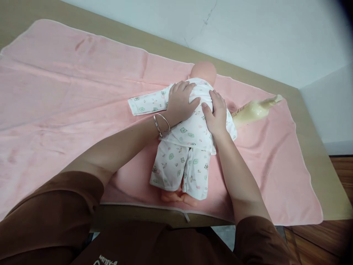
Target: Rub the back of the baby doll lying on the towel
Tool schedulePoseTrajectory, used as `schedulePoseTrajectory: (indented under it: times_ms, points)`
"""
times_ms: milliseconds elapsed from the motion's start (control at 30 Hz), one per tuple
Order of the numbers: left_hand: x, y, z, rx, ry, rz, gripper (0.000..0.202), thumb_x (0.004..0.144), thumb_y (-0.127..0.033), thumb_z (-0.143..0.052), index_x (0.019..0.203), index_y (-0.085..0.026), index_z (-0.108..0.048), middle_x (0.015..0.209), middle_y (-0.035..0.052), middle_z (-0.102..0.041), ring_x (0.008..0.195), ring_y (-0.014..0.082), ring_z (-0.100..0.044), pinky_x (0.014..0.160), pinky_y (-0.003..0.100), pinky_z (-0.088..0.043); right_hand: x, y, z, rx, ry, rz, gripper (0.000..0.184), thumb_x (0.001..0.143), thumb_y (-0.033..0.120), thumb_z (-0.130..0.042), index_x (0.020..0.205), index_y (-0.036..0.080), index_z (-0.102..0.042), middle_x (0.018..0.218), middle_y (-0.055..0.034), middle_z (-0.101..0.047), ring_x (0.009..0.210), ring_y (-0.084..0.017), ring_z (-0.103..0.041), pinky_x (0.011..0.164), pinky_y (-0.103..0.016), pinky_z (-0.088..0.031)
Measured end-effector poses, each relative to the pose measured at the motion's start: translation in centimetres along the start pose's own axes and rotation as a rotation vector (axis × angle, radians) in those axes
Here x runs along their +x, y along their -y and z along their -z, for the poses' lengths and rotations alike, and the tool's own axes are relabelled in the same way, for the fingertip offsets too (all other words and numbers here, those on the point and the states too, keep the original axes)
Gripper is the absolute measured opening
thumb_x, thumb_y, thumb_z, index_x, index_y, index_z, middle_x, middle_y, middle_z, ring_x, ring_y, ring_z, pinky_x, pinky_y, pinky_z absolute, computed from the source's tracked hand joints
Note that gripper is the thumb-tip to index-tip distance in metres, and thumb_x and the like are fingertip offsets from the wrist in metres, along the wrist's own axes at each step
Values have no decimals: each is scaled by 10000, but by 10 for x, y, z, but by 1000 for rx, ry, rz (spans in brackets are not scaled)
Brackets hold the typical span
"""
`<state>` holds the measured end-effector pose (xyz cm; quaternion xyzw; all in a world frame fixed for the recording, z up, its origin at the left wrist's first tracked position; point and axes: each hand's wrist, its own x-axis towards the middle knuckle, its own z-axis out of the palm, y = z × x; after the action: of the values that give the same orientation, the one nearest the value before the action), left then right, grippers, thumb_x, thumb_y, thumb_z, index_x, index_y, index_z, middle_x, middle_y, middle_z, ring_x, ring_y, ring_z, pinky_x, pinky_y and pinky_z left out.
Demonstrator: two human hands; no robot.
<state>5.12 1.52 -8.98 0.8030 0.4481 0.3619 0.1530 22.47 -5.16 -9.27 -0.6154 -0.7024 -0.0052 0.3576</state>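
A baby doll point(190, 134) in a white printed top and matching trousers lies on a pink blanket point(91, 84), its bald head pointing away from me and its feet close to the near edge. No face shows; the back seems to be uppermost. Across the left of its upper back rests my left hand point(182, 101), fingers laid out and thumb apart. My right hand point(216, 114) lies on the right side of the back, fingers bent over the shoulder area and thumb spread. Both palms touch the top, and neither hand grips anything visible.
Right of the doll, a pale yellow bottle point(252, 110) with a pump-like end lies on the blanket. The wooden table point(313, 154) shows around the blanket, with a white wall point(248, 40) behind it. Brown wood flooring point(322, 239) appears at lower right.
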Motion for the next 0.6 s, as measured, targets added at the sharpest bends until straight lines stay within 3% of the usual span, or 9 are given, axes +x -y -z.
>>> schedulePoseTrajectory:
  times_ms: [267,600]
  points:
    - [2,-3,1,28,59,65,593,867,-538,-431,1409,-306,-495,1492,-13,-536,1437,232,-364,1283,440,-178,0,-5,-2,7,3,-2,626,990,669,-394,1489,297,-463,1574,-97,-501,1509,-331,-395,1231,-651,-290]
    - [-1,-13,8,61,46,74,535,896,-403,-476,1403,-240,-520,1489,24,-540,1441,223,-386,1278,412,-217,0,-11,-2,21,13,20,627,987,686,-381,1500,330,-440,1579,-67,-493,1511,-343,-384,1230,-675,-269]
